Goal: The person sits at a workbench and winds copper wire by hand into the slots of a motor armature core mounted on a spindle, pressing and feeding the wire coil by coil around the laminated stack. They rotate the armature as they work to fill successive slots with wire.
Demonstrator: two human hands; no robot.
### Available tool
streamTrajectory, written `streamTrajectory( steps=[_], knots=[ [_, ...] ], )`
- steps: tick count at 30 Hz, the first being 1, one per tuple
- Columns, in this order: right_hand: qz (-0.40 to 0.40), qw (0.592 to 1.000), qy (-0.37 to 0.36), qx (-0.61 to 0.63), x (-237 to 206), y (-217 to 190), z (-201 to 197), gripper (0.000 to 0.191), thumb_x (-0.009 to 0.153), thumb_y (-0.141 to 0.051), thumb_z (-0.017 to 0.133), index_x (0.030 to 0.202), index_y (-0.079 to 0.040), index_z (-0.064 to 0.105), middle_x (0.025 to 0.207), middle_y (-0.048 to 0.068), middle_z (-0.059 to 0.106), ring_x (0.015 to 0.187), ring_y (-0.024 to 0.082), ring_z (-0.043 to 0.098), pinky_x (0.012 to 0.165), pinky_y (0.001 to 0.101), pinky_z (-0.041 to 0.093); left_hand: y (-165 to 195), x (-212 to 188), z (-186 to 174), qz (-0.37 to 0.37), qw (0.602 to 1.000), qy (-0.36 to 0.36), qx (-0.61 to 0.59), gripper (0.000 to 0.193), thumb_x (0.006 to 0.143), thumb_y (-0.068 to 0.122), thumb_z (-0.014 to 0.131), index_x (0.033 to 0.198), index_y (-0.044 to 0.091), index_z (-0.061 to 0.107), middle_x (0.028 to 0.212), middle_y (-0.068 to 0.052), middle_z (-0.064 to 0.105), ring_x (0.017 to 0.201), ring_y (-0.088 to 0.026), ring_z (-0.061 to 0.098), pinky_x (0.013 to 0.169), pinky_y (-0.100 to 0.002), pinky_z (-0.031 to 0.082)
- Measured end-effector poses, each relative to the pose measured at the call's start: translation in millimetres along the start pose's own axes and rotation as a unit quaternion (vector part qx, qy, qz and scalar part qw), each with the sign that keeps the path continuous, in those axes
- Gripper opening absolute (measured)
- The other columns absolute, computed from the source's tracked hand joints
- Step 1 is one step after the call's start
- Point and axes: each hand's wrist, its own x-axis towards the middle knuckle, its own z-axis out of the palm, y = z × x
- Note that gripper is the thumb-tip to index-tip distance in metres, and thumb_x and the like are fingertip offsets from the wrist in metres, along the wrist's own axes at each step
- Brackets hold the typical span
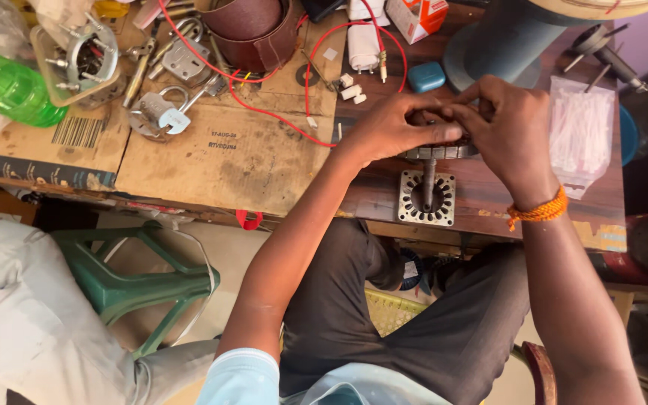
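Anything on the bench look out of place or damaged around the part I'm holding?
Nothing looks damaged. The red wire sprawls loosely across the cardboard, close beside the left hand. Both hands grip the metal core.

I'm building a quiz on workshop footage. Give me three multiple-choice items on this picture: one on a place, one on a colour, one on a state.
1. Where does the slotted metal plate lie?
A. on the green stool
B. on the wooden bench, below the hands
C. inside the plastic bottle

2. What colour is the wire across the cardboard?
A. red
B. blue
C. white

3. How do the left hand and right hand stand?
A. both resting flat on the bench
B. one raised, away from the work
C. both closed around the ribbed metal ring

Answers: 1 B, the plate sits on the bench near its front edge; 2 A, it loops bright red; 3 C, the fingers of both wrap it.
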Motion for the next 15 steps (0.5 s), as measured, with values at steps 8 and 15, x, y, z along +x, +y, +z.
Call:
streamTrajectory(
  steps=[8, 15],
  knots=[
    [0.048, 0.998, -0.046, 0.005, -13.6, -30.4, -15.0, 0.019, 0.090, -0.015, 0.088, 0.098, -0.003, 0.075, 0.061, 0.005, 0.054, 0.052, 0.014, 0.046, 0.049, 0.0324, 0.036, -7.9, -2.3, -10.9, 0.062, 0.997, -0.039, -0.008, 0.019, 0.095, 0.018, 0.076, 0.108, 0.004, 0.077, 0.096, -0.001, 0.076, 0.089, -0.008, 0.067, 0.082, -0.028, 0.053],
    [0.041, 0.998, -0.030, 0.029, -47.9, -53.8, -1.6, 0.018, 0.089, -0.015, 0.087, 0.092, -0.004, 0.073, 0.064, 0.006, 0.057, 0.052, 0.012, 0.047, 0.051, 0.0315, 0.039, -3.3, -18.4, -22.0, 0.088, 0.994, -0.028, 0.051, 0.012, 0.091, 0.010, 0.076, 0.101, 0.006, 0.079, 0.083, -0.001, 0.072, 0.080, -0.012, 0.063, 0.078, -0.031, 0.052]
  ],
)
